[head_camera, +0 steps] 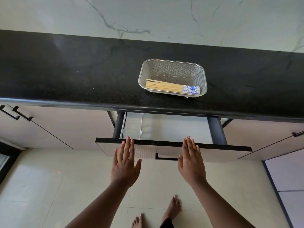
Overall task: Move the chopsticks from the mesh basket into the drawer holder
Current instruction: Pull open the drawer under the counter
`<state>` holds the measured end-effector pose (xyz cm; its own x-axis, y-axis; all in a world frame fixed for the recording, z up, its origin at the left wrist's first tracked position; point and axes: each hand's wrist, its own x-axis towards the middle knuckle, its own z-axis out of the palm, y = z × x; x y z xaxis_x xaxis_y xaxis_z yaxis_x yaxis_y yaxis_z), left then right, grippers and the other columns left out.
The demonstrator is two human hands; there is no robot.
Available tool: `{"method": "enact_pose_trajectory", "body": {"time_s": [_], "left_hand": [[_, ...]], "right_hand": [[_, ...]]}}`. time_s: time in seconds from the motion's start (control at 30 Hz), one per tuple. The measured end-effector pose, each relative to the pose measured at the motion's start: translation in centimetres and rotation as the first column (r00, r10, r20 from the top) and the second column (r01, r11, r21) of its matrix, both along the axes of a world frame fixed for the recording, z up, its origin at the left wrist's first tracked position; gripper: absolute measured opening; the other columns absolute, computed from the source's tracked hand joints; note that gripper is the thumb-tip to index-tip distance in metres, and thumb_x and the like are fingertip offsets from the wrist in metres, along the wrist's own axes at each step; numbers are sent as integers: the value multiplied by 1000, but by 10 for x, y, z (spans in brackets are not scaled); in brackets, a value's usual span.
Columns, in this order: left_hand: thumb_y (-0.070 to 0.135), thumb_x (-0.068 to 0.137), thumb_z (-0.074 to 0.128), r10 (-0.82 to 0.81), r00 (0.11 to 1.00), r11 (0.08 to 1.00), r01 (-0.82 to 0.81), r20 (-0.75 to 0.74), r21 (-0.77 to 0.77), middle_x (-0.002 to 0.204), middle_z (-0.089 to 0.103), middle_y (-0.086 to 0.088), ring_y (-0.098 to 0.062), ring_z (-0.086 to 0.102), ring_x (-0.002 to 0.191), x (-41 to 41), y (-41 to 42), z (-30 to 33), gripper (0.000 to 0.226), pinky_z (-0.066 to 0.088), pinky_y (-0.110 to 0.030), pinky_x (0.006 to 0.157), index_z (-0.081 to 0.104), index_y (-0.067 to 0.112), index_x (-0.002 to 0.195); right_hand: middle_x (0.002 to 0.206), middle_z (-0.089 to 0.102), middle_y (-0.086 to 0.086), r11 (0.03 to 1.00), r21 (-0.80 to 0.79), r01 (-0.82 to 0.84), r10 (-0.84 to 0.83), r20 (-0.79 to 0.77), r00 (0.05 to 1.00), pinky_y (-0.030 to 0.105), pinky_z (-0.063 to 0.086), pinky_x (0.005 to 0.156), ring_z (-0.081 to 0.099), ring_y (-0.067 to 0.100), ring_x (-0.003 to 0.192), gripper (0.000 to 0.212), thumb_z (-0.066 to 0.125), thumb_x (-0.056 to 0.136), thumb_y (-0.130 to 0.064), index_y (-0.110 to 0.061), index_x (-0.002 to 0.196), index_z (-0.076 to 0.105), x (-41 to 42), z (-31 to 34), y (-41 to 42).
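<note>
Fingers of the left hand (125,163) stretched flat and slightly spread, holding nothing, tips (128,138) reaching over the dark top edge of the drawer front (213,153). Fingers of the right hand (191,162) also straight and kept together, empty, tips (188,138) over the same edge, thumb near the black handle (166,158) of the drawer. Both palms turned down, bare forearms coming from the bottom of the view. Whether the fingertips really touch the edge or only hover above it: cannot tell.

Drawer pulled out part way under the surface (74,76), showing a pale inside with a narrow ribbed compartment (probably the holder) (132,127) at its left side, separated by a thin white wall. Dark rails on both sides of the drawer.

Above, on the black speckled surface, the mesh basket (172,66), rectangular with rounded corners, standing on small feet close to the front edge. Inside it, along the near wall, the chopsticks (171,87) lying in a flat bundle, pale wood ends to the left, blue-and-white patterned ends to the right, one stick slightly askew over the others.

Behind the surface, a white marble-like wall (148,15) with grey veins. Beige cabinet doors (65,125) at both sides of the drawer. Below, a cream tiled floor (49,186) and two bare feet (171,208).
</note>
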<state>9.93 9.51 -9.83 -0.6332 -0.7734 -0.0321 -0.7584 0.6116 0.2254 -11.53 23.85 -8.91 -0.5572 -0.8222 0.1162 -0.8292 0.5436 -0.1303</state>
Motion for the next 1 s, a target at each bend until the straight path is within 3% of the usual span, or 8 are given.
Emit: {"method": "enact_pose_trajectory", "body": {"time_s": [0.2,0.43,0.63,0.87,1.0], "left_hand": [[53,91,26,24,1000,1000,-24,0,18,160,-13,-4,-23,-7,148,9,15,2,80,10,-44,116,-7,14,152],[53,90,24,3,1000,1000,-3,-8,15,161,-11,-4,-22,-7,148,22,28,2,79,9,-46,118,-5,14,152],[53,90,24,8,1000,1000,-8,4,2,161,-9,-6,-24,-4,148,30,42,3,79,11,-46,117,-4,13,152],[53,91,28,65,998,998,-65,-3,11,161,3,-7,-24,6,148,31,57,8,78,24,-45,113,6,10,152],[56,92,23,86,996,996,-86,1,3,161,6,-7,-25,9,147,28,59,10,77,23,-47,113,8,10,152]], "right_hand": [[155,30,18,1000,8,15,-15,-10,1000,41,19,118,26,31,144,61,28,92,-26,1,146,32,15,1,12],[152,36,18,1000,-3,28,-28,1,1000,37,15,118,33,31,141,58,28,93,-26,1,144,38,27,6,26],[152,36,17,1000,-2,27,-27,6,1000,42,30,115,34,31,141,58,28,93,-26,1,144,38,36,6,38],[151,37,18,999,50,1,-2,24,1000,37,15,116,35,31,141,59,33,90,-24,2,143,39,41,9,50],[151,37,19,996,85,-32,31,12,999,35,11,116,36,31,140,62,32,88,-26,3,143,38,37,12,52]]}}
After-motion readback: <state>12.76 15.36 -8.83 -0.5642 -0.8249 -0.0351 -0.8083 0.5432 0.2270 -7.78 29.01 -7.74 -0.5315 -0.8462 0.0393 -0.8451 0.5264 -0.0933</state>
